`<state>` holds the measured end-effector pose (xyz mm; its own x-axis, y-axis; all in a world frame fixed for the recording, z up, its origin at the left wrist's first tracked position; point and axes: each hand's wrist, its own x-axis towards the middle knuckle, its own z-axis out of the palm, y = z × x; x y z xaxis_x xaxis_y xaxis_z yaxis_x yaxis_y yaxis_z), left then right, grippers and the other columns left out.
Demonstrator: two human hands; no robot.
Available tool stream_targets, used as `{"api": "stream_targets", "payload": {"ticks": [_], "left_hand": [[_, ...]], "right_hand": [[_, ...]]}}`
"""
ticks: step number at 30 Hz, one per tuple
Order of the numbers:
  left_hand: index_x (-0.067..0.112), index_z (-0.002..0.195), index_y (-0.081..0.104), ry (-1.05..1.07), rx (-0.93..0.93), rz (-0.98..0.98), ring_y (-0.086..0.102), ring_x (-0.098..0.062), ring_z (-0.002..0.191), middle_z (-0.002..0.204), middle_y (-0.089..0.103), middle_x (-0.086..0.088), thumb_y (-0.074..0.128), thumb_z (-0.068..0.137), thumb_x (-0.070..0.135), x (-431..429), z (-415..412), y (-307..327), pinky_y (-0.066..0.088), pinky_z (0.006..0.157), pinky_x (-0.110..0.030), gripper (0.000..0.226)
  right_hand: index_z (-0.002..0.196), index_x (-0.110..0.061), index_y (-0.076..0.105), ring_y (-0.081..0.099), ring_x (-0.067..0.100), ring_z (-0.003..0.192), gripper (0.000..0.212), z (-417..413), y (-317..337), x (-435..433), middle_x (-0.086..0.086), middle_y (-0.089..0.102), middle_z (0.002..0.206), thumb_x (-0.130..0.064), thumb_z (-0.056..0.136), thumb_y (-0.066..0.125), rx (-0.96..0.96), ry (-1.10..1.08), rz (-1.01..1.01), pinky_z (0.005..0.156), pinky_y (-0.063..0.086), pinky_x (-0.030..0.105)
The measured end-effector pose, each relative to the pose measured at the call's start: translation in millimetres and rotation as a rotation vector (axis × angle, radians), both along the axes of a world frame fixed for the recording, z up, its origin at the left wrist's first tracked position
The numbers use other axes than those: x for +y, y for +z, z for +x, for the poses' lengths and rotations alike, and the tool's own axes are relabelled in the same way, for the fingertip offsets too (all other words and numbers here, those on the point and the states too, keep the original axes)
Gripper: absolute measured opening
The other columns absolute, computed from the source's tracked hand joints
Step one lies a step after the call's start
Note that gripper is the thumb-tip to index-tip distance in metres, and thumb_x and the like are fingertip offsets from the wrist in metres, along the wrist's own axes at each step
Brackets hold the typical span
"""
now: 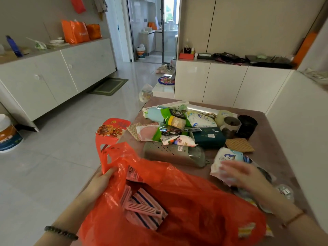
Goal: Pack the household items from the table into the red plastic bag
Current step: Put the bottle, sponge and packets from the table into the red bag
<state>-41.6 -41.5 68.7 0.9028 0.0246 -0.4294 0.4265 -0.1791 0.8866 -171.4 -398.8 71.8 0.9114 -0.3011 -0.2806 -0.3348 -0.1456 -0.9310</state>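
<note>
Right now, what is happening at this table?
A person is packing things into a red bag. The left hand holds the bag's rim open; pink items already lie inside. The right hand, blurred, is at a white packet, though a grip is unclear. Many things remain on the table.

red plastic bag (186,201) gapes open at the table's near edge, pink striped items (142,208) inside, perhaps clips.

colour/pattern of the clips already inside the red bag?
Pink plastic clips, lying on pink card with dark blue stripes, inside the red plastic bag. Head view, the only one.
</note>
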Motion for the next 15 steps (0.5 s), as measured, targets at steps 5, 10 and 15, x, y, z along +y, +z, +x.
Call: {"api": "stream_targets", "payload": {"ticks": [5, 10, 15], "left_hand": [[0.009, 0.088, 0.062, 0.026, 0.001, -0.017, 0.06, -0.023, 0.058, 0.066, 0.066, -0.01, 0.049, 0.094, 0.023, 2.1, -3.1, 1.5, 0.049, 0.058, -0.033, 0.02], [0.009, 0.099, 0.063, 0.062, 0.011, -0.053, 0.066, -0.013, 0.048, 0.054, 0.07, 0.002, 0.049, 0.094, 0.024, 7.3, -4.8, -1.8, 0.051, 0.053, -0.028, 0.02], [0.007, 0.11, 0.062, 0.112, 0.033, -0.087, 0.068, -0.017, 0.054, 0.065, 0.072, -0.003, 0.051, 0.094, 0.024, 9.0, -3.9, -3.5, 0.053, 0.058, -0.03, 0.026]], "right_hand": [[0.13, 0.001, 0.042, 0.051, 0.036, 0.118, 0.071, 68.0, -40.6, -48.1, 0.021, 0.05, 0.134, -0.025, 0.073, 0.076, 0.236, -0.469, -0.248, 0.1, 0.042, 0.047], [0.147, -0.007, 0.003, 0.029, 0.042, 0.134, 0.113, 105.8, -81.0, -48.5, 0.023, 0.024, 0.15, -0.043, 0.069, 0.076, 0.438, -0.393, -0.371, 0.109, 0.029, 0.052], [0.146, -0.01, -0.013, 0.011, 0.045, 0.138, 0.128, 126.1, -108.3, -48.6, 0.024, 0.002, 0.153, -0.06, 0.064, 0.072, 0.695, -0.351, -0.619, 0.11, 0.02, 0.054]]}}
